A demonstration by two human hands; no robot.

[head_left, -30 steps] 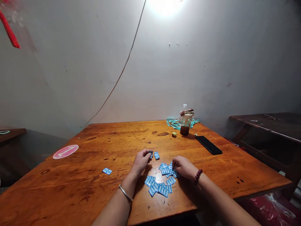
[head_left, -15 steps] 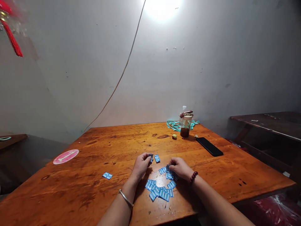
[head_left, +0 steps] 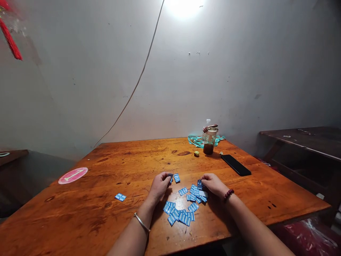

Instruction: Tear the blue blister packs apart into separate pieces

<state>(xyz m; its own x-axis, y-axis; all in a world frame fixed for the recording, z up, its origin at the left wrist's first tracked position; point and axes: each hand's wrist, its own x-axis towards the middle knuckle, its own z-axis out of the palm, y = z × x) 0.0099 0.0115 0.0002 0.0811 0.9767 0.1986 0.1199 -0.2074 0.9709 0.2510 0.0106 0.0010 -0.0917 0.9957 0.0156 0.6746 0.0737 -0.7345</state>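
My left hand (head_left: 160,185) is closed in a pinch on a small dark blue card (head_left: 171,176). Just right of its fingertips lies a blue-and-white card piece (head_left: 177,178). My right hand (head_left: 215,185) pinches another small blue card (head_left: 199,184) above a loose pile of blue-and-white cards (head_left: 195,193), one showing a white face. Nearer me, several more cards (head_left: 174,215) overlap in a spread heap. One card (head_left: 183,191) lies between the hands, and another card (head_left: 120,197) sits alone to the left. Print on the cards is too small to read.
On the wooden table (head_left: 128,160) stand a lidded cup (head_left: 209,142) of brown liquid and a clear bottle behind it. Teal straps (head_left: 195,140), a small yellowish object (head_left: 196,153), a black phone (head_left: 236,165) and a pink oval sticker (head_left: 73,175) lie about. A wall rises behind.
My right hand has moved right and slightly away with a card in its pinch, uncovering more of the pile, including a white face. My left hand has barely moved.
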